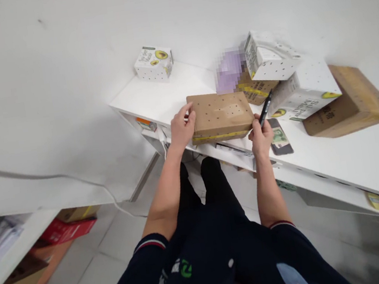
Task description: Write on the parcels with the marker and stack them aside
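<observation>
A brown cardboard box (220,112) with small round holes and yellow tape along its near side sits at the front edge of the white table. At its left end, the curled fingers of my left hand (183,125) grip the side and top edge. My right hand (260,137) is closed around a black marker pen (266,109), which points up and away. Its fingertips meet the box's near right corner. A dark phone (285,149) with a green banknote (279,136) lies just right of that hand.
White avocado-printed boxes (154,64) stand at the table's back left and, stacked (271,56), at the right. A larger brown carton (349,99) leans beyond them. A blurred purple item (230,70) is behind the box. A grey cable (55,174) hangs at left above shelves.
</observation>
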Motion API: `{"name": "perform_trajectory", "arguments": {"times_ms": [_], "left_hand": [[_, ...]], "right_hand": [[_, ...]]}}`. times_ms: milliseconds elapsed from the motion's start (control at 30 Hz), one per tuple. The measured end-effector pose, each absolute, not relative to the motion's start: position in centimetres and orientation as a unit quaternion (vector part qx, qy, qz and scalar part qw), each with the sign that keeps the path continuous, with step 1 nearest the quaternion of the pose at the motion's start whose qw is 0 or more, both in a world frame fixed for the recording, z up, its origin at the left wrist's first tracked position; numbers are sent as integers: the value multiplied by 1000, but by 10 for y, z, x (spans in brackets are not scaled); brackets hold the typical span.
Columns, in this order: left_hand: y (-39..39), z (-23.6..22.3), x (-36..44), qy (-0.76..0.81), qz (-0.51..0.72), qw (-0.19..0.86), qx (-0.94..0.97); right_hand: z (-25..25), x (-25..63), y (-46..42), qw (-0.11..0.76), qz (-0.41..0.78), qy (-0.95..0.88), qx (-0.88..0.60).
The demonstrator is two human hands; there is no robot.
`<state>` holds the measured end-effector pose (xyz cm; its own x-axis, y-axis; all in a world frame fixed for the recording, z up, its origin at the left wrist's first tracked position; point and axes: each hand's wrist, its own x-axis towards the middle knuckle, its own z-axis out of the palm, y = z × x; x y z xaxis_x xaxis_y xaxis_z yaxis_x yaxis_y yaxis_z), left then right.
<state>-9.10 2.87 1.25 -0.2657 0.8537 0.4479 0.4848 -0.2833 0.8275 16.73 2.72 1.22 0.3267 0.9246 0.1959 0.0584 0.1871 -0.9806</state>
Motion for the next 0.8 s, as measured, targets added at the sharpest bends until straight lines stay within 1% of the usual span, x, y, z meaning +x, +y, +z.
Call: {"name": "perform_trajectory", "arguments": {"times_ms": [100,267,467,567,700,800], "left_hand": [[21,8,-86,565,559,184,578],[5,7,-79,549,582,192,568],[-12,-10,-64,534,606,138,573],[-18,-21,-59,536,603,85,584],[-17,-25,-59,563,576,32,592],[-13,-24,-60,569,569,35,592]], "right_hand": [[5,164,20,639,346,-436,-532],[-2,162,18,637,350,-433,-533],[0,164,19,630,358,-426,-543],[3,171,21,652,337,-408,-543],[14,185,24,700,312,-409,-496],[30,191,19,701,349,-431,-449]]}}
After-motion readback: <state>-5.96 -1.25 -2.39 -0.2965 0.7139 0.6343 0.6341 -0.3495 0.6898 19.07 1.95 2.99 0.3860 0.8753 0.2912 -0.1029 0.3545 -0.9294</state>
